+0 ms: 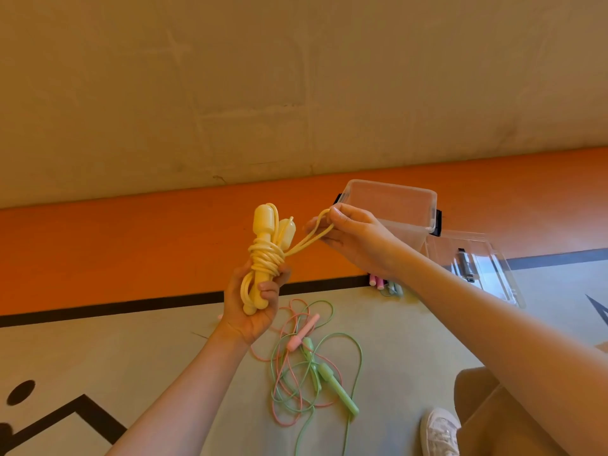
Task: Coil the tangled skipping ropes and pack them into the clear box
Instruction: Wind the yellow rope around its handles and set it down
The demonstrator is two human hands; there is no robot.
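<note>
1. At centre frame in the head view, the left hand grips a pale yellow plastic skipping rope, its cord wound in tight turns around the two upright yellow handles.
2. Toward three o'clock of that bundle, the right hand pinches the last free loop of yellow cord, drawn out taut from the wraps.
3. Just behind the right hand, at about one o'clock, stands the clear plastic storage box, open on the floor; its transparent lid lies beside it at three o'clock.
4. At six o'clock below the hands, a pink skipping rope and a green skipping rope lie tangled together on the grey floor. More handles show under the right wrist, too hidden to make out.
5. Judgement: the yellow coil is nearly finished, and the loose loop needs tucking or securing.
6. Risk: if the loop slips from the pinch, the springy cord could unwind off the handles. Dropping the bundle into the pile below would tangle it again.
</note>
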